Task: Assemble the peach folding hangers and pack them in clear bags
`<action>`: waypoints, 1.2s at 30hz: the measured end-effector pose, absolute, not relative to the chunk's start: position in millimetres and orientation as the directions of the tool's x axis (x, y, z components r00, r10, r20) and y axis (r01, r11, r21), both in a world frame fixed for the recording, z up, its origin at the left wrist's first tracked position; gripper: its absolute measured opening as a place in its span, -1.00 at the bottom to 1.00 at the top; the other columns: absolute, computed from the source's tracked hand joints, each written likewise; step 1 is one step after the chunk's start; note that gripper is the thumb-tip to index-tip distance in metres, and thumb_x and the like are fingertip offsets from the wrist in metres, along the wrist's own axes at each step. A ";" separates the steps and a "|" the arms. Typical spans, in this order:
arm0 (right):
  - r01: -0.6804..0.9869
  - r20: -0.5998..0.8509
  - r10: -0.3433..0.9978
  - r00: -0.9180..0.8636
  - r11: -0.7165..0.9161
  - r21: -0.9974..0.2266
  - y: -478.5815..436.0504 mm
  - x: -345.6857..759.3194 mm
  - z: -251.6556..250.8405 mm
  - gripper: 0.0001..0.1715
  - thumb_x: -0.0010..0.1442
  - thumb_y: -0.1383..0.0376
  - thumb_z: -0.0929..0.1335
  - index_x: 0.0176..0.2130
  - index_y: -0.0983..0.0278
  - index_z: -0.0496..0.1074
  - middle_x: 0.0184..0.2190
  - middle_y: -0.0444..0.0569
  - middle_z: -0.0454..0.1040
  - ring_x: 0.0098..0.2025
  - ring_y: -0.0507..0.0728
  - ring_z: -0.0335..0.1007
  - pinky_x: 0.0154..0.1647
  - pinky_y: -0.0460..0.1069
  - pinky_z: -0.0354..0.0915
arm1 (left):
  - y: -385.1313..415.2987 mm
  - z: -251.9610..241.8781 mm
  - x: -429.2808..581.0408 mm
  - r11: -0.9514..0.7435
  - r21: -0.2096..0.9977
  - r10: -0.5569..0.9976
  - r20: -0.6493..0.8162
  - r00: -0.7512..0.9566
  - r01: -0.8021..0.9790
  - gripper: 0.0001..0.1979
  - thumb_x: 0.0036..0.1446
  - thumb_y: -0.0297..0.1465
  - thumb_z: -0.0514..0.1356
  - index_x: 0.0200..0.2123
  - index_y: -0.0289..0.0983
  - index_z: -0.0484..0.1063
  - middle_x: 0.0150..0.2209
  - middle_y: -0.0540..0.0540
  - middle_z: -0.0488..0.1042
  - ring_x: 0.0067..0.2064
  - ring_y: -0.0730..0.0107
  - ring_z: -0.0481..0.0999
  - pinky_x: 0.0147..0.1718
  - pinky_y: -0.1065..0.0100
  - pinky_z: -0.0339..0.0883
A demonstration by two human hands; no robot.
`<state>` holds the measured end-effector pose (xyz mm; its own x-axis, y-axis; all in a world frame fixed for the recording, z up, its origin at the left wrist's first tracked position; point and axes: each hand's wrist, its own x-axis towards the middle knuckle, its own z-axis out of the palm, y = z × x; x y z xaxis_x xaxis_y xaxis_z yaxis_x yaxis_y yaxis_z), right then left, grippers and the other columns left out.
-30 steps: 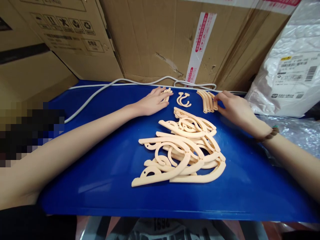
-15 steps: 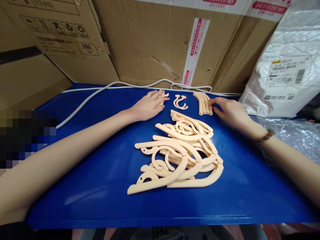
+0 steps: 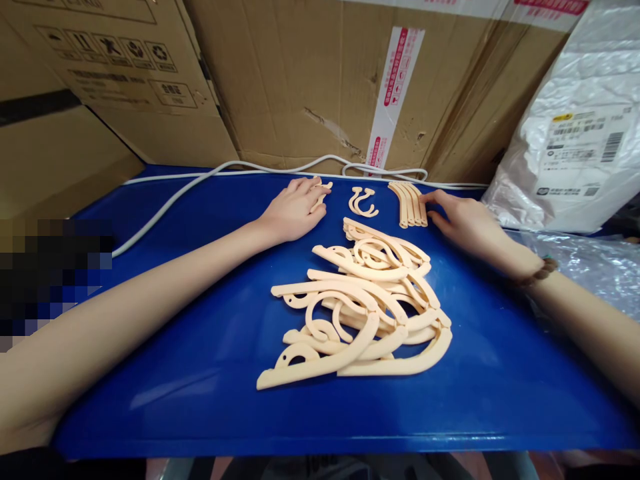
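Note:
My left hand (image 3: pixel 295 208) lies palm down, fingers spread, over small cream plastic pieces (image 3: pixel 325 186) that it partly covers. At the right, my right hand (image 3: pixel 463 223) touches the right edge of a row of several curved cream strips (image 3: pixel 411 205) with its fingertips; thumb and forefinger are apart. Between the hands lie cream hooks (image 3: pixel 363 202), which neither hand touches. Nearer to me, a heap of cream folding hangers (image 3: pixel 360 300) lies overlapped on the blue table (image 3: pixel 200 393).
Cardboard boxes (image 3: pixel 300 87) stand along the back and left. A white cable (image 3: pixel 200 175) runs in front of them. At the right are a white package (image 3: pixel 565 147) with a label and clear plastic wrap (image 3: pixel 590 267).
My left hand has shifted slightly left, showing a bit less of the pieces under it. My right hand has drawn slightly right, and the view has moved a little.

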<state>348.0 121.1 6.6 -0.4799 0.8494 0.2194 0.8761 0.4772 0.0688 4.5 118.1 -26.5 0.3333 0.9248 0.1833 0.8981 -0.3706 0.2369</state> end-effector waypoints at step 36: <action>0.726 0.164 0.728 -0.666 0.683 -0.084 112.7 332.3 -3.3 -0.32 0.42 -0.02 0.12 0.29 0.29 0.35 0.36 0.20 0.22 0.38 0.32 0.15 0.39 0.27 0.10 | 118.3 -27.8 4.2 -0.349 0.258 0.935 0.156 0.318 0.901 -0.43 0.37 -0.21 -0.04 0.38 -0.25 0.18 0.46 -0.19 0.00 0.47 -0.04 -0.04 0.40 -0.04 -0.08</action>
